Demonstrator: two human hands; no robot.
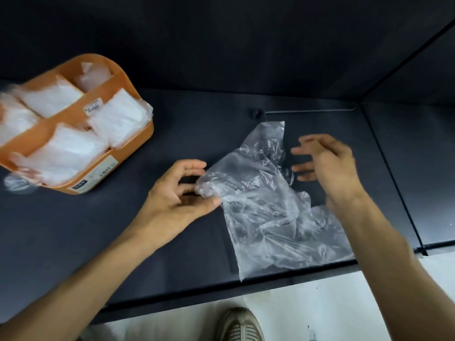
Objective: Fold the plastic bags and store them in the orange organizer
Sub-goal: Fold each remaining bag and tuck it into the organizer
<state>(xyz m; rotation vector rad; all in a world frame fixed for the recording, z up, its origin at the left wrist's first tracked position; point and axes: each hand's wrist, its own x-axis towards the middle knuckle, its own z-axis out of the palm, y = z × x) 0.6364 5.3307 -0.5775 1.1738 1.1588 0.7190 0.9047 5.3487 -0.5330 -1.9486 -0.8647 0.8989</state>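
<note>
While the crumpled clear plastic bag [270,207] lies on the dark matte tabletop [98,230], well right of the orange compartmented plastic organizer [123,77] | left hand [177,195] pinches its left corner, probably anchoring it for flattening | right hand [327,163] hovers, fingers spread, grasping nothing | folding not yet begun

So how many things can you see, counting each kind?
Orange organizer: 1
Clear plastic bag lying loose on the dark surface: 1
Hands: 2, the left hand and the right hand
Shoe: 1
Total: 5
The folded bags inside the organizer are too blurred to count.
</note>
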